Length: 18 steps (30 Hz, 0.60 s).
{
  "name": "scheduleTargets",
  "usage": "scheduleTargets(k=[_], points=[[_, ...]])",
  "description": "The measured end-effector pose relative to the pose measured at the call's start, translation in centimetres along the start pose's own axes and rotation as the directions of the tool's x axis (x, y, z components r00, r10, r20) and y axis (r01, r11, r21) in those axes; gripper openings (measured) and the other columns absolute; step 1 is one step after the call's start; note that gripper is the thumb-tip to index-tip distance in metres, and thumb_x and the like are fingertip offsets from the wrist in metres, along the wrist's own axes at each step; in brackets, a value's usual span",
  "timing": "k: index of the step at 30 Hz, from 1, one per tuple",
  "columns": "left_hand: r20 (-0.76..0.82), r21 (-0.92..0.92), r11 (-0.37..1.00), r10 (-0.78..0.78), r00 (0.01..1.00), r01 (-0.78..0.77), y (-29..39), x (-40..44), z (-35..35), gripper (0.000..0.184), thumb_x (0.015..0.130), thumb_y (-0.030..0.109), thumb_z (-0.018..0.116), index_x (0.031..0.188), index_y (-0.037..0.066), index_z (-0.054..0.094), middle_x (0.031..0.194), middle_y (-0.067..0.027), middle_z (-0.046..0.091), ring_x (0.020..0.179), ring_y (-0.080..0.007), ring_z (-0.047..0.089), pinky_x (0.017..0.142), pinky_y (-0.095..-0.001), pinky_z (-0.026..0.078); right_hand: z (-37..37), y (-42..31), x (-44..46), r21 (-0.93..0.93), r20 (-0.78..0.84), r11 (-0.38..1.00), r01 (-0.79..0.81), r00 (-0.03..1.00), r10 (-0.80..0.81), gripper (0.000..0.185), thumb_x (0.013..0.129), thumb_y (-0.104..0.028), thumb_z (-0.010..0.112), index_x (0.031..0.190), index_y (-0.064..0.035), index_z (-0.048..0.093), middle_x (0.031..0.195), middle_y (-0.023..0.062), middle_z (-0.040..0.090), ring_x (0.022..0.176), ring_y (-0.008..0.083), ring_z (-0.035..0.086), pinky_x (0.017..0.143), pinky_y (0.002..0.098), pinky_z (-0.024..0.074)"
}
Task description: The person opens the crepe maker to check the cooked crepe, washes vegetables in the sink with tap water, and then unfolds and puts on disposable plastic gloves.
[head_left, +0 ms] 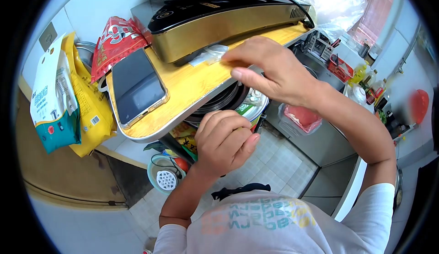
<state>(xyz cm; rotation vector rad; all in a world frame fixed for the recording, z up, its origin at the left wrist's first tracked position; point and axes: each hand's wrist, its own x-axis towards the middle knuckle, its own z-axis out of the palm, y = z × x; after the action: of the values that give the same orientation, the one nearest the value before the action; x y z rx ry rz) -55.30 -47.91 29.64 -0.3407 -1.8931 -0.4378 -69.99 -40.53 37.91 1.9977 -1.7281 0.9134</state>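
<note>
My right hand (274, 71) is over the front edge of the wooden shelf (183, 89), its thumb apart from its bent fingers. The fingertips are beside a small clear plastic bag (210, 55) lying in front of the gold and black induction cooker (206, 32); contact is unclear. Below the shelf edge, my left hand (224, 139) is closed with curled fingers, and whatever it holds is hidden. A phone (137, 87) lies screen up at the shelf's left end. Behind it stands a red packet (116, 43).
White-teal (55, 98) and yellow (91, 98) bags hang at the left. Under the shelf are dark round pans (219, 103) and a basin (160, 174) on the floor. A container with red contents (302, 116), a red basket (339, 68) and bottles (372, 80) are to the right.
</note>
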Motion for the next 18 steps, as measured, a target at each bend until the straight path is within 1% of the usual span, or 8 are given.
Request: scheduleTargets(k=[1,4,5,8,12,13,14,18], points=[[-0.006,-0.002,1.000,-0.006,1.000,0.006,-0.2,0.0,0.1,0.013,0.064,0.010,0.065,0.066,0.007,0.052,0.074,-0.0045,0.054,0.070,-0.0219,0.054,0.062,-0.0323,0.043,0.1,-0.1,0.2,0.036,-0.024,0.997,-0.069,0.997,0.069,0.034,0.079,-0.032,0.050,0.090,0.0002,0.058,0.082,0.0121,0.058,0.081,0.0282,0.054,0.071,0.0370,0.0426],[0.005,-0.008,1.000,-0.004,1.000,0.004,-0.7,0.0,0.4,0.013,0.064,0.009,0.065,0.066,0.007,0.052,0.073,-0.0042,0.054,0.069,-0.0217,0.054,0.061,-0.0321,0.043,1.1,-0.8,1.2,-0.032,-0.100,0.970,-0.240,0.967,0.236,0.029,0.076,-0.028,0.055,0.084,-0.0005,0.060,0.072,0.0108,0.056,0.072,0.0275,0.054,0.064,0.0367,0.0435],[0.006,-0.019,1.000,-0.001,1.000,0.001,-0.8,0.0,0.5,0.013,0.064,0.009,0.065,0.066,0.007,0.052,0.073,-0.0042,0.054,0.069,-0.0217,0.054,0.061,-0.0320,0.043,1.7,-0.9,1.6,-0.042,-0.144,0.971,-0.234,0.964,0.226,0.022,0.073,-0.023,0.057,0.079,-0.0019,0.061,0.069,0.0111,0.055,0.071,0.0283,0.054,0.063,0.0364,0.0431],[0.007,-0.043,0.999,0.003,1.000,-0.003,-0.8,0.1,0.8,0.013,0.064,0.009,0.065,0.066,0.007,0.053,0.073,-0.0041,0.054,0.068,-0.0218,0.055,0.061,-0.0319,0.043,2.9,-0.6,2.5,0.005,-0.131,0.946,-0.325,0.937,0.323,0.023,0.075,-0.024,0.061,0.081,-0.0017,0.059,0.069,0.0101,0.051,0.061,0.0189,0.052,0.053,0.0286,0.0400],[0.005,-0.057,0.998,-0.017,1.000,0.017,-1.0,-0.1,0.8,0.012,0.064,0.008,0.065,0.066,0.006,0.053,0.073,-0.0046,0.055,0.069,-0.0221,0.055,0.061,-0.0316,0.043,1.7,-0.1,1.3,-0.022,-0.259,0.976,-0.217,0.944,0.204,0.015,0.078,-0.016,0.056,0.080,-0.0007,0.056,0.069,0.0082,0.048,0.058,0.0154,0.047,0.052,0.0264,0.0377],[0.003,-0.064,0.997,-0.030,1.000,0.030,-1.1,-0.2,0.8,0.012,0.064,0.008,0.065,0.066,0.006,0.053,0.073,-0.0048,0.055,0.069,-0.0222,0.055,0.061,-0.0316,0.043,1.0,0.0,0.7,0.058,-0.247,0.967,-0.249,0.935,0.255,0.013,0.079,-0.012,0.055,0.080,0.0006,0.054,0.071,0.0055,0.046,0.059,0.0119,0.043,0.053,0.0238,0.0362],[-0.004,-0.082,0.995,-0.051,0.999,0.050,-1.1,-0.3,0.8,0.012,0.064,0.008,0.065,0.067,0.005,0.054,0.073,-0.0053,0.055,0.069,-0.0227,0.055,0.061,-0.0318,0.043,0.2,-0.3,0.1,0.153,-0.244,0.944,-0.291,0.915,0.322,0.011,0.077,-0.012,0.054,0.079,-0.0010,0.055,0.068,0.0103,0.047,0.064,0.0224,0.049,0.057,0.0314,0.0397],[-0.032,-0.167,0.979,-0.126,0.992,0.119,-1.4,-0.7,1.7,0.011,0.066,0.006,0.064,0.068,0.004,0.054,0.076,-0.0080,0.055,0.068,-0.0243,0.054,0.061,-0.0320,0.044,-0.1,-1.1,-2.0,0.193,-0.202,0.951,-0.243,0.938,0.281,0.010,0.078,-0.009,0.056,0.077,0.0000,0.054,0.070,0.0091,0.045,0.062,0.0203,0.047,0.056,0.0290,0.0379]])
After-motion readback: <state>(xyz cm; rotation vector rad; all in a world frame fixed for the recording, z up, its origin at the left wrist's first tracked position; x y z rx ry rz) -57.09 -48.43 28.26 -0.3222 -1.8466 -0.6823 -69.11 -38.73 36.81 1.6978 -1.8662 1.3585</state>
